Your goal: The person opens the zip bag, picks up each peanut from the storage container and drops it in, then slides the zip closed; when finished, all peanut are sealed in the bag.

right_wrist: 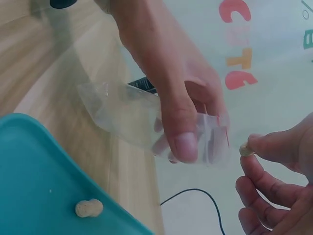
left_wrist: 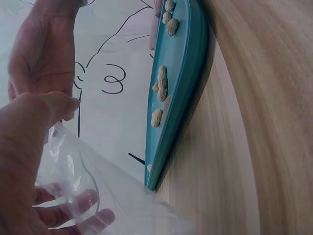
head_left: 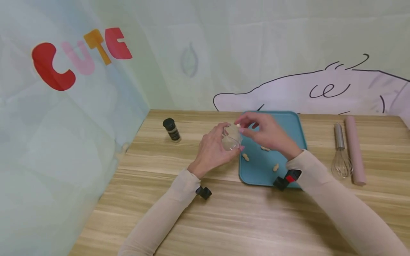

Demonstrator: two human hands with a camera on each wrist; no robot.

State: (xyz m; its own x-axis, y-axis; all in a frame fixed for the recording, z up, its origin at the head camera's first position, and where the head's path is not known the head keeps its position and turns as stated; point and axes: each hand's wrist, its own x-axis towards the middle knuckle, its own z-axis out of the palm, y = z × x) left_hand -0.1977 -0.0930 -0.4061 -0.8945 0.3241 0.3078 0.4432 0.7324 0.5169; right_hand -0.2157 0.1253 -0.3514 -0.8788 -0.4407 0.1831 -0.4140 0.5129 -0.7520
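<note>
My left hand (head_left: 214,147) holds a clear plastic bag (right_wrist: 122,115) by its upper part, thumb on one side and fingers on the other. The bag hangs beside the left edge of a blue tray (head_left: 272,176); nothing shows inside it. Close to the bag's mouth, my right hand (head_left: 264,131) pinches a peanut (right_wrist: 247,149) between thumb and index finger, with the other fingers loosely bent. Several more peanuts (left_wrist: 162,83) lie spread on the tray, one peanut (right_wrist: 89,208) near its edge in the right wrist view.
A black-capped spice jar (head_left: 172,130) stands at the left on the wooden table (head_left: 217,220). To the right of the tray lie a wire whisk (head_left: 341,153) and a pink rolling pin (head_left: 355,151). A printed cloth (head_left: 179,53) hangs behind the table.
</note>
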